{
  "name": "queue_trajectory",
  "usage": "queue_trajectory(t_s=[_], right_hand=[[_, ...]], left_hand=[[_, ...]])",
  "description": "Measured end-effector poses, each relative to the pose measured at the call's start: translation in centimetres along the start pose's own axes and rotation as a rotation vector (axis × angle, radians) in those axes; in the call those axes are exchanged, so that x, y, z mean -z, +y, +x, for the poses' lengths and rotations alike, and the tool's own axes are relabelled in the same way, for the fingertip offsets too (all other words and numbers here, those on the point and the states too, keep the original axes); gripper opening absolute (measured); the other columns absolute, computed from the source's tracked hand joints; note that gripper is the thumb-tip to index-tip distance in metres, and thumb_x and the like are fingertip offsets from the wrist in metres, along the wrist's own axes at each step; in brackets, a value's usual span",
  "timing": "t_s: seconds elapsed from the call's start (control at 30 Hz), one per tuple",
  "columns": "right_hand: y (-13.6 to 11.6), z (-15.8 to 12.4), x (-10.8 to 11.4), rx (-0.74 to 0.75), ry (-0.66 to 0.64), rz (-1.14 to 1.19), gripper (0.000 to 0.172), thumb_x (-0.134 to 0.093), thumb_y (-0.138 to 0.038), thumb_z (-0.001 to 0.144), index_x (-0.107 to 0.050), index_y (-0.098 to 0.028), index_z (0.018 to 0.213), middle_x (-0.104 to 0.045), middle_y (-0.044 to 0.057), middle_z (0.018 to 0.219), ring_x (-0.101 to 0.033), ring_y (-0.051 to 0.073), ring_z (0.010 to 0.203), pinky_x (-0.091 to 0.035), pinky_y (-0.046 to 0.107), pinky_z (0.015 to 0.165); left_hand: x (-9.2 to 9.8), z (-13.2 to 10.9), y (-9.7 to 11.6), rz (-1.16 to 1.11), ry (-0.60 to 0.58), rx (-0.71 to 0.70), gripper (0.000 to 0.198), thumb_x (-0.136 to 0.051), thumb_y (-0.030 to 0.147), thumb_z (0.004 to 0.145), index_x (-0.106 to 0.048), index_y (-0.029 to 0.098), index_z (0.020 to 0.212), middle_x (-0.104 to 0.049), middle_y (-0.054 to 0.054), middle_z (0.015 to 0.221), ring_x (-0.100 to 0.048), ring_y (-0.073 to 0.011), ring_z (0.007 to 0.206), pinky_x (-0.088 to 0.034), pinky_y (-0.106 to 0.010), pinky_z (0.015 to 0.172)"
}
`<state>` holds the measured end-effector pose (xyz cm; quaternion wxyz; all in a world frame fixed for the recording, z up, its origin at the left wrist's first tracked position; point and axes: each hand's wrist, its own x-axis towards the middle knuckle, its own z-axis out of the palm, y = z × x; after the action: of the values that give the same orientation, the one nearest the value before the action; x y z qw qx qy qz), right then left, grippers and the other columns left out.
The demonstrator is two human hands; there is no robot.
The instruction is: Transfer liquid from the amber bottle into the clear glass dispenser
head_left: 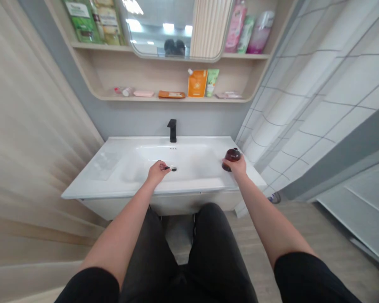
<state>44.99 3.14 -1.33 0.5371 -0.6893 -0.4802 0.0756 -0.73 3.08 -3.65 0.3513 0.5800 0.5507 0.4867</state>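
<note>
My right hand [237, 167] grips a small dark red bottle [231, 157], held tilted over the right side of the white sink [120, 185]. My left hand [158, 170] reaches into the basin with its fingers curled together, pinching a small dark thing right beside the drain hole [174, 169]. I cannot make out what that thing is. A black tap [172, 129] stands at the back of the basin, beyond both hands.
A wooden shelf [177, 99] above holds an orange pouch [197, 83], a green tube [212, 82] and small flat items. Higher shelves carry green packs and pink bottles beside a mirror [164, 29]. Tiled wall on the right, panelled wall on the left.
</note>
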Motion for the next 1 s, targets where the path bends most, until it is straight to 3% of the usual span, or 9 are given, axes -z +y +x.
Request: queue_trajectory(t_s=[0.1, 0.23, 0.37, 0.47, 0.57, 0.73, 0.9, 1.0], right_hand=[[-2.9, -2.1, -2.9, -0.049, -0.187, 0.144, 0.081, -0.100, -0.052, 0.055, -0.066, -0.022, 0.122, -0.081, 0.012, 0.116, -0.077, 0.030, 0.101, -0.062, 0.048, 0.098], [-7.2, -6.0, -8.2, -0.002, -0.401, 0.221, 0.080, -0.101, -0.049, 0.055, -0.067, -0.024, 0.123, -0.081, 0.007, 0.117, -0.077, 0.030, 0.107, -0.061, 0.047, 0.103], [-10.5, -9.4, -13.5, 0.032, -0.538, 0.165, 0.077, -0.102, -0.041, 0.056, -0.067, -0.025, 0.124, -0.081, 0.004, 0.116, -0.077, 0.029, 0.107, -0.059, 0.045, 0.105], [-11.7, -11.0, -16.2, 0.054, -0.614, 0.137, 0.073, -0.102, -0.038, 0.056, -0.068, -0.025, 0.119, -0.081, 0.003, 0.114, -0.077, 0.028, 0.106, -0.060, 0.043, 0.102], [-12.1, -11.6, -17.3, 0.102, -0.661, 0.103, 0.067, -0.102, -0.034, 0.056, -0.070, -0.024, 0.114, -0.080, 0.002, 0.111, -0.077, 0.027, 0.104, -0.060, 0.042, 0.101], [-11.8, -11.7, -17.0, 0.125, -0.724, 0.035, 0.065, -0.103, -0.034, 0.058, -0.071, -0.024, 0.114, -0.080, 0.001, 0.108, -0.076, 0.027, 0.102, -0.059, 0.042, 0.101], [-11.5, -11.8, -17.1, 0.119, -0.777, 0.023, 0.065, -0.103, -0.032, 0.058, -0.070, -0.025, 0.113, -0.081, -0.001, 0.105, -0.076, 0.027, 0.100, -0.059, 0.040, 0.098], [-11.4, -11.8, -17.2, 0.110, -0.784, 0.007, 0.063, -0.102, -0.031, 0.059, -0.069, -0.026, 0.113, -0.080, -0.002, 0.104, -0.076, 0.026, 0.099, -0.060, 0.039, 0.096]], left_hand=[[-0.1, 0.1, -0.3, -0.044, -0.015, 0.008, 0.031, -0.091, 0.037, 0.070, -0.067, 0.025, 0.086, -0.078, -0.003, 0.089, -0.075, -0.0235, 0.088, -0.057, -0.037, 0.090], [-0.3, 0.1, -0.3, -0.112, 0.020, 0.024, 0.031, -0.093, 0.034, 0.068, -0.068, 0.025, 0.083, -0.080, -0.003, 0.090, -0.076, -0.0242, 0.088, -0.059, -0.039, 0.093], [-0.2, 0.1, -0.6, -0.165, 0.062, -0.009, 0.031, -0.094, 0.034, 0.070, -0.067, 0.024, 0.082, -0.082, -0.004, 0.097, -0.077, -0.0242, 0.091, -0.060, -0.042, 0.097], [-0.1, 0.2, -1.0, -0.144, 0.105, -0.032, 0.028, -0.092, 0.034, 0.073, -0.067, 0.025, 0.081, -0.082, -0.004, 0.097, -0.077, -0.0244, 0.093, -0.060, -0.043, 0.099], [0.0, 0.3, -1.2, -0.153, 0.121, -0.055, 0.027, -0.091, 0.034, 0.075, -0.066, 0.025, 0.081, -0.082, -0.004, 0.095, -0.077, -0.0238, 0.093, -0.060, -0.042, 0.098], [-0.6, 1.5, -0.1, -0.206, 0.112, -0.100, 0.025, -0.089, 0.032, 0.075, -0.067, 0.024, 0.086, -0.083, -0.005, 0.099, -0.078, -0.0232, 0.091, -0.062, -0.044, 0.097], [-3.3, 2.4, 2.2, -0.326, 0.131, -0.200, 0.026, -0.088, 0.035, 0.079, -0.068, 0.023, 0.092, -0.083, -0.007, 0.103, -0.080, -0.0245, 0.097, -0.064, -0.047, 0.103], [-5.0, 1.9, 2.5, -0.319, 0.112, -0.219, 0.024, -0.088, 0.034, 0.079, -0.070, 0.023, 0.092, -0.083, -0.007, 0.104, -0.080, -0.0247, 0.098, -0.064, -0.048, 0.105]])
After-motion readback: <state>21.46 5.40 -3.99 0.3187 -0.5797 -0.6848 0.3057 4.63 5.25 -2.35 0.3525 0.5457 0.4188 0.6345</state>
